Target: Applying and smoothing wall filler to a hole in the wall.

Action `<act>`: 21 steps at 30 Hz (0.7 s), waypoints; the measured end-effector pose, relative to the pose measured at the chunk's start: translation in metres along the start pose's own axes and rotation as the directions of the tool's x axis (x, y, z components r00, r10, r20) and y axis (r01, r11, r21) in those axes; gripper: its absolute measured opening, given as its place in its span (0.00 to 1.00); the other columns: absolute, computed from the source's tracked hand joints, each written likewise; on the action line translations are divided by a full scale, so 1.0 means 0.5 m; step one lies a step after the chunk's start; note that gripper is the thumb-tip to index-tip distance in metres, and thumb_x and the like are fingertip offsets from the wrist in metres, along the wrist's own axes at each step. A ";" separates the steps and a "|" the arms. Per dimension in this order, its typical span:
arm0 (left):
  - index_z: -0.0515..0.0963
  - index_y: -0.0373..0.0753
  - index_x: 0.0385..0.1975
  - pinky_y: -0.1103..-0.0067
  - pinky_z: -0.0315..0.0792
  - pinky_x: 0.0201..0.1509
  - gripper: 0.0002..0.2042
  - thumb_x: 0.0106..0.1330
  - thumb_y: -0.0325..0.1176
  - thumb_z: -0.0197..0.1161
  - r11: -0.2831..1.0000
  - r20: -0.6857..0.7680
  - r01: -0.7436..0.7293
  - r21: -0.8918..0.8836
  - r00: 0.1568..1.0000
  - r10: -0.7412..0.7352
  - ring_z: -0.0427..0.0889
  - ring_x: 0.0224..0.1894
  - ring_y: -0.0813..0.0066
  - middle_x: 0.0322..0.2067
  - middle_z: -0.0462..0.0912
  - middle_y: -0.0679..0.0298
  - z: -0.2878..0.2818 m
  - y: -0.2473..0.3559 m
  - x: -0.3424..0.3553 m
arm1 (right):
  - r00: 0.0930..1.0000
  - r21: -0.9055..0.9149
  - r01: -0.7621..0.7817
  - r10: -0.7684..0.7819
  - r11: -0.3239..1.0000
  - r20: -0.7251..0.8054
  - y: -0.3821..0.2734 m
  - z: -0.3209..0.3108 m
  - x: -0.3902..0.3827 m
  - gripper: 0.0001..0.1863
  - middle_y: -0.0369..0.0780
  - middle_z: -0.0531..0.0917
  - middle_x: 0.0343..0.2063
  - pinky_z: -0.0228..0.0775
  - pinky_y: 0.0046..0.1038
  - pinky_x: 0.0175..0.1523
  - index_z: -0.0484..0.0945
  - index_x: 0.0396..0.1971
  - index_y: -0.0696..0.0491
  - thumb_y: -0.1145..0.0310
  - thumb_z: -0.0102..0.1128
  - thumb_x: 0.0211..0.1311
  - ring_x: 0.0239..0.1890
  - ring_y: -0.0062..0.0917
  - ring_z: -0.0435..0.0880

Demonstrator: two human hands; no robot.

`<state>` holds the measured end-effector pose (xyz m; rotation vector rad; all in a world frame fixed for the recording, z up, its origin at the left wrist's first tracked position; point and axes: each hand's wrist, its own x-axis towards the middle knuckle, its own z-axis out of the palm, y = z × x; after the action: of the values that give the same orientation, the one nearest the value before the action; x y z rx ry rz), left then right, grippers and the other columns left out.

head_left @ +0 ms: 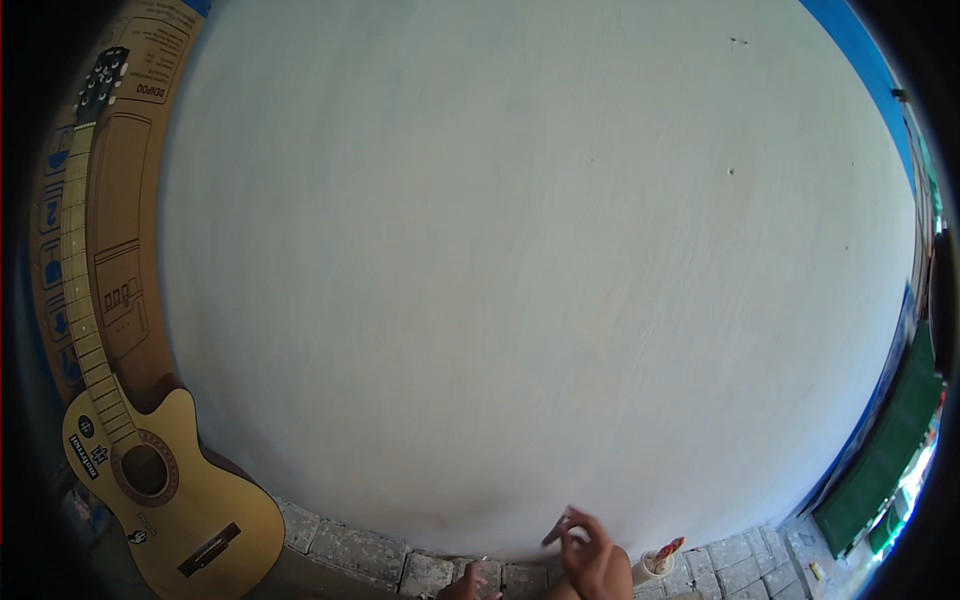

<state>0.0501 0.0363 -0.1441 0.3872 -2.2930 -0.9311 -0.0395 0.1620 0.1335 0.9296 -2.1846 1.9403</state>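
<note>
My right hand (585, 548) is raised at the bottom centre, in front of the white wall (520, 280), its thumb and fingers curled together; whether something small sits between the fingertips is too blurred to tell. My left hand (462, 586) is lower and partly cut off by the bottom edge, beside a small pale or clear item that I cannot make out. To the right of my right hand, a bare knee or leg shows behind it, and a pale cup (652, 566) holds something red.
At the left, an acoustic guitar (225, 510) stands against a printed cardboard box (140, 200). Grey paving blocks (340, 545) run along the wall's foot. A green panel (870, 450) and blue edging (850, 40) are at the right.
</note>
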 end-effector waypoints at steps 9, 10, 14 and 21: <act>0.58 0.32 0.65 0.69 0.76 0.37 0.33 0.66 0.44 0.60 0.992 0.071 0.123 -0.030 0.990 -0.121 0.80 0.32 0.60 0.33 0.80 0.55 -0.148 0.037 0.037 | 0.267 -0.740 0.603 -0.949 0.298 -0.165 -0.331 -0.132 0.322 0.09 0.42 0.75 0.31 0.67 0.32 0.39 0.76 0.31 0.56 0.85 0.60 0.51 0.36 0.34 0.74; 0.58 0.32 0.64 0.69 0.76 0.37 0.32 0.67 0.44 0.59 0.992 -0.003 0.119 0.030 0.993 -0.119 0.79 0.33 0.62 0.34 0.80 0.56 -0.157 0.055 0.037 | 0.236 -0.730 0.644 -0.967 0.228 -0.093 -0.341 -0.127 0.348 0.09 0.42 0.75 0.31 0.67 0.31 0.38 0.76 0.31 0.56 0.85 0.60 0.51 0.35 0.33 0.74; 0.60 0.33 0.64 0.68 0.75 0.38 0.31 0.67 0.44 0.58 0.991 -0.013 0.111 0.079 0.994 -0.110 0.79 0.32 0.63 0.33 0.80 0.56 -0.106 -0.018 0.012 | 0.127 -0.699 0.687 -0.914 -0.198 0.385 -0.360 -0.069 0.382 0.11 0.36 0.76 0.33 0.64 0.30 0.43 0.77 0.32 0.51 0.82 0.61 0.49 0.37 0.29 0.73; 0.60 0.32 0.64 0.68 0.75 0.38 0.30 0.67 0.42 0.58 0.985 0.026 0.133 0.106 0.990 -0.137 0.80 0.32 0.60 0.31 0.81 0.55 -0.091 -0.023 -0.002 | 0.109 -0.566 0.782 -0.837 -0.261 0.537 -0.345 -0.078 0.441 0.14 0.36 0.76 0.36 0.63 0.36 0.47 0.76 0.36 0.51 0.78 0.61 0.46 0.39 0.29 0.75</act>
<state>0.0805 0.0049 -0.1276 0.5821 -2.3760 -0.8922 -0.1491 0.1108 0.3887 1.4440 -1.1646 0.1420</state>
